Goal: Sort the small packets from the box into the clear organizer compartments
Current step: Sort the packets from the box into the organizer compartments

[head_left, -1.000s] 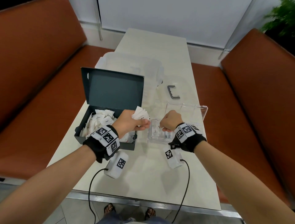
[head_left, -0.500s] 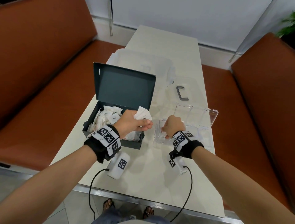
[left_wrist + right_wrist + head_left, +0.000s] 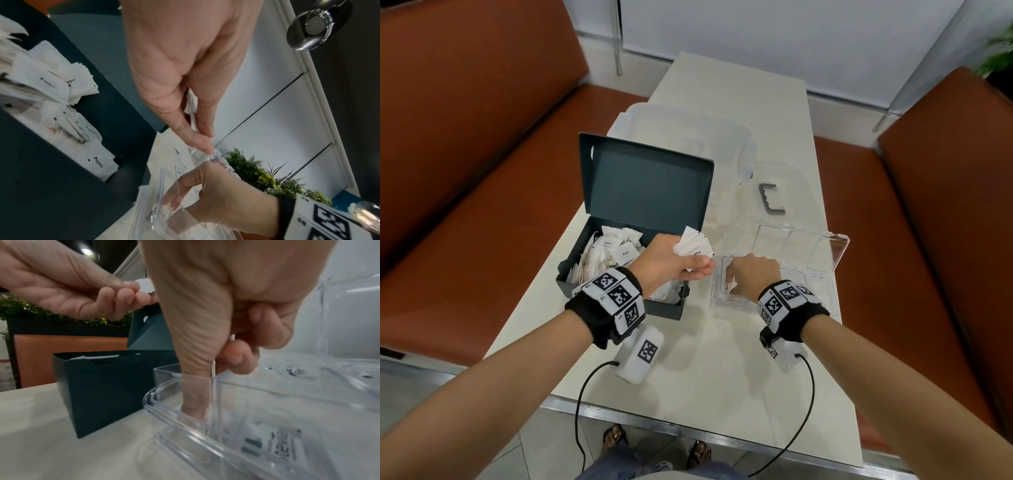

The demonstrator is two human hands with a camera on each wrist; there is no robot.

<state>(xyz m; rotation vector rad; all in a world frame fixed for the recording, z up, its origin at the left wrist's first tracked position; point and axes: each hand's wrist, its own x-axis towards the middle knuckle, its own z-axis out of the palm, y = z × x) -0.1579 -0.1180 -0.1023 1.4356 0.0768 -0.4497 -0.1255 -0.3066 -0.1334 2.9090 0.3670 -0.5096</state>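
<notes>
A dark box (image 3: 664,310) with its lid up holds several white pepper packets (image 3: 613,250) on the table's left. My left hand (image 3: 702,267) hovers at the box's right edge and pinches a small bunch of packets (image 3: 695,248) between thumb and fingers (image 3: 201,138). To the right lies the clear organizer (image 3: 840,255), lid open. My right hand (image 3: 732,284) reaches down into its near-left compartment, fingers curled, pinching one packet (image 3: 730,287). In the right wrist view the thumb (image 3: 195,386) is inside the clear wall (image 3: 185,418).
A large clear lidded tub (image 3: 688,137) sits behind the box, with a grey clip (image 3: 770,202) beside it. A white tagged pack (image 3: 642,353) with its cable lies near the table's front edge. Orange benches (image 3: 465,137) flank the table.
My right hand has dipped lower into the near-left compartment. The left hand keeps its bunch of packets in about the same place. The head view has shifted slightly.
</notes>
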